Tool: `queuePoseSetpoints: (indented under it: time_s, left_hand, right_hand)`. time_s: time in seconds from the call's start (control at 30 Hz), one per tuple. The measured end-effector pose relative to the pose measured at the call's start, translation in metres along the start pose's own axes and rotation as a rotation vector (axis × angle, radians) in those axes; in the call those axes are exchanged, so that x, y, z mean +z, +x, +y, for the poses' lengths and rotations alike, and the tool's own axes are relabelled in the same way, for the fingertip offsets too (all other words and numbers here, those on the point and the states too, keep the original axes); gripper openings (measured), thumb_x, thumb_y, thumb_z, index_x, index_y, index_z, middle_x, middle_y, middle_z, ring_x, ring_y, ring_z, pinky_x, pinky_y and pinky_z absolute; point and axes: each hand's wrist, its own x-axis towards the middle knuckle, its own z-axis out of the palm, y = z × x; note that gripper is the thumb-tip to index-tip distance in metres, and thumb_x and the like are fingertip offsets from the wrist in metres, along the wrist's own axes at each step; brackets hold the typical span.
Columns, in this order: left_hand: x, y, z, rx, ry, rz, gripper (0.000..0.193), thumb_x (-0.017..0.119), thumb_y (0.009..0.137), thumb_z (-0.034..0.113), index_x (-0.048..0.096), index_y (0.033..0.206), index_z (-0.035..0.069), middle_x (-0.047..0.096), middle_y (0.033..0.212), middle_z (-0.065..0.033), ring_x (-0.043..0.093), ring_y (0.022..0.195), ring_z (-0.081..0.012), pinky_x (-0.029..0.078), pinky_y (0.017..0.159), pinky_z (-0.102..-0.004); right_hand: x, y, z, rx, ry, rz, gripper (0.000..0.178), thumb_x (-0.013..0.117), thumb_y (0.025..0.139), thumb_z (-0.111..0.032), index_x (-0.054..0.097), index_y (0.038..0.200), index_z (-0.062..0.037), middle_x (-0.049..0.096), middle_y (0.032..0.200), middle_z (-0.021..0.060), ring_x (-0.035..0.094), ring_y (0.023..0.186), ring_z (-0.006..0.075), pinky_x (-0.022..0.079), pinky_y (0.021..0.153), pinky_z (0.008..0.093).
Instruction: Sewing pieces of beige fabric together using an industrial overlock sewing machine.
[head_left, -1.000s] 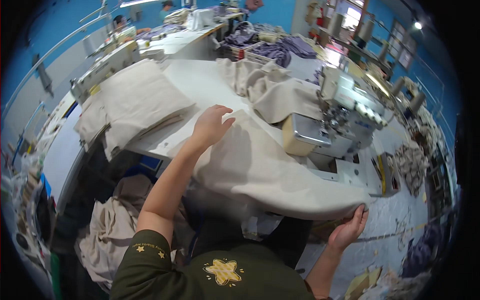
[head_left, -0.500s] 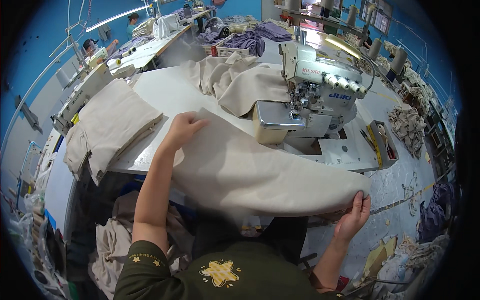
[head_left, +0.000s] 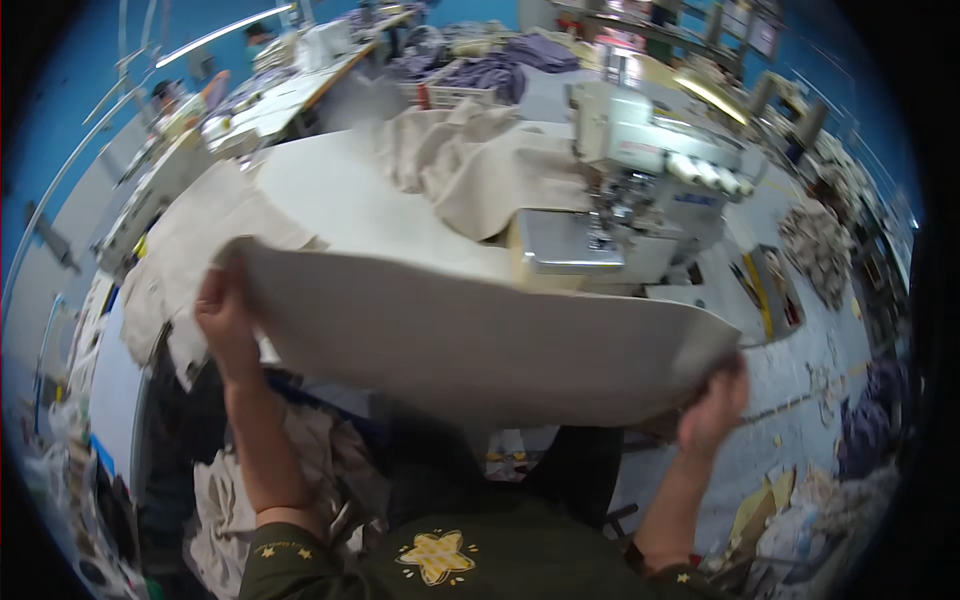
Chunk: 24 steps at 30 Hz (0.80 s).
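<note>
A beige fabric piece (head_left: 480, 340) stretches between my two hands, above my lap and in front of the table edge. My left hand (head_left: 228, 312) grips its upper left corner, close to the stack of beige fabric (head_left: 190, 240). At the other end, my right hand (head_left: 714, 405) pinches the right edge; motion blurs the fingers of both hands. Beyond the cloth stands a white overlock sewing machine (head_left: 655, 165) with a shiny metal plate (head_left: 570, 240). More beige cloth (head_left: 480, 170) lies bunched on the table beside the machine.
The white sewing table (head_left: 340, 190) spans the middle. A tray with tools (head_left: 770, 290) sits right of the machine. Beige fabric (head_left: 320, 450) hangs or lies low at the left by my legs. Purple cloth fills a basket (head_left: 460, 95) behind. Two people work at the far left.
My left hand has swung left and slightly down, closing on the cloth's corner and drawing the piece out wide. My right hand keeps its end, nearly in place. The view has shifted slightly.
</note>
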Motion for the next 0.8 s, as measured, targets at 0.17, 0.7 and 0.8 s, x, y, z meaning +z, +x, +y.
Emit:
queuePoseSetpoints:
  time_s: [0.17,0.7,0.8]
  left_hand:
    - [-0.014,0.08,-0.071,0.101,0.226,0.091,0.024,0.065,0.098,0.016,0.071,0.114,-0.001,0.073,0.102,-0.0062,0.065,0.092,-0.0112,0.05,0.083,-0.0246]
    - [0.269,-0.039,0.037,0.524,0.216,-1.063,0.029,0.071,0.089,0.013,0.067,0.117,0.006,0.067,0.096,-0.0095,0.063,0.09,-0.0241,0.05,0.081,-0.034]
    - [0.272,-0.045,0.026,0.53,0.173,-1.065,0.027,0.074,0.086,0.011,0.069,0.112,0.008,0.062,0.082,-0.0065,0.063,0.07,-0.0178,0.049,0.06,-0.0295]
  right_hand:
    - [0.112,0.014,0.012,0.211,-0.105,-0.487,0.028,0.064,0.1,-0.022,0.07,0.11,0.0028,0.063,0.087,-0.0063,0.052,0.08,0.0022,0.043,0.069,0.0199]
    - [0.138,0.007,0.026,0.216,-0.133,-0.492,0.034,0.067,0.098,-0.021,0.065,0.12,0.0045,0.071,0.083,0.0029,0.06,0.077,0.0056,0.048,0.069,0.0219]
    - [0.115,-0.026,0.02,0.322,-0.111,-0.489,0.049,0.069,0.095,-0.019,0.048,0.134,0.0021,0.072,0.091,0.0094,0.063,0.079,0.0084,0.05,0.072,0.0246]
